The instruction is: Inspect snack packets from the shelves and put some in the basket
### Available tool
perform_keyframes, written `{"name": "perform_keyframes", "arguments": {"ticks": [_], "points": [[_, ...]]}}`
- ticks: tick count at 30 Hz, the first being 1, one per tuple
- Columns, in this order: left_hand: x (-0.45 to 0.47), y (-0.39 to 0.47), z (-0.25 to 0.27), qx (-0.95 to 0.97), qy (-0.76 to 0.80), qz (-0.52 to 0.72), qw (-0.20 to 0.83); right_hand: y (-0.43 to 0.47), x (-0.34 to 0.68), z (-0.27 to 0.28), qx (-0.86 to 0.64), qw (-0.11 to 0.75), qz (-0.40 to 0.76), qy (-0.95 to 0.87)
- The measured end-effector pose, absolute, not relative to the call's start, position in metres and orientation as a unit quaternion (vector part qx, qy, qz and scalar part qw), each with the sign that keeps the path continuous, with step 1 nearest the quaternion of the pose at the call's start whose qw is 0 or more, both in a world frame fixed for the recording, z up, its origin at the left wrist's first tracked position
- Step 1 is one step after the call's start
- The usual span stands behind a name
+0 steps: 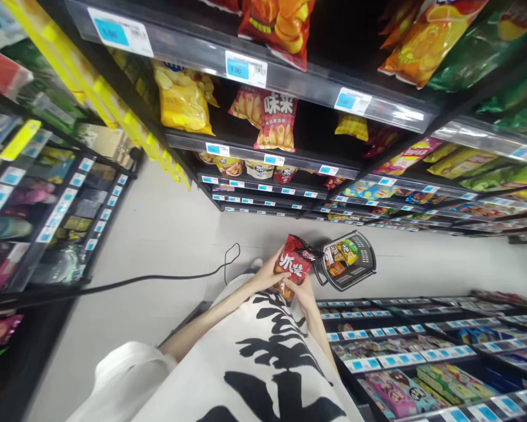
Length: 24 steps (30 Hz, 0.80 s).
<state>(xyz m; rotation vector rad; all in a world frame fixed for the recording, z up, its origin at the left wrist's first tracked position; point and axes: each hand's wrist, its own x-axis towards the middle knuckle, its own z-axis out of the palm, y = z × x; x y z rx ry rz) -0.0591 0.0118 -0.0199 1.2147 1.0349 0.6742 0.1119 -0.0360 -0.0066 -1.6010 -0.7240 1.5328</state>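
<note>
In front of my body I hold a red and black snack bag with large white characters on it. My left hand grips its left side. My right hand holds its lower right part, fingers closed on the packet. Just to the right of the bag is a dark grey shopping basket with slotted walls. Several snack packets lie in it, yellow, orange and green. How the basket is supported is hidden behind my hands and the bag.
Black shelves with snack bags and price tags stand ahead. More shelves hold boxes at the lower right and goods at the left. A black cable crosses the grey floor.
</note>
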Motion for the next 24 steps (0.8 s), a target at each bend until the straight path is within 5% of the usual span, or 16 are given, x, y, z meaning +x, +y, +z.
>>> {"name": "perform_keyframes", "arguments": {"ticks": [13, 20, 24], "points": [[-0.042, 0.041, -0.041, 0.441, 0.51, 0.347, 0.652, 0.012, 0.13, -0.027, -0.65, 0.298, 0.592, -0.372], [-0.022, 0.072, -0.071, 0.217, 0.506, 0.419, 0.722, 0.067, 0.154, -0.023, -0.616, 0.245, 0.638, -0.393], [-0.012, 0.087, -0.113, 0.23, 0.606, 0.349, 0.676, 0.109, 0.168, -0.047, -0.581, 0.189, 0.666, -0.427]]}}
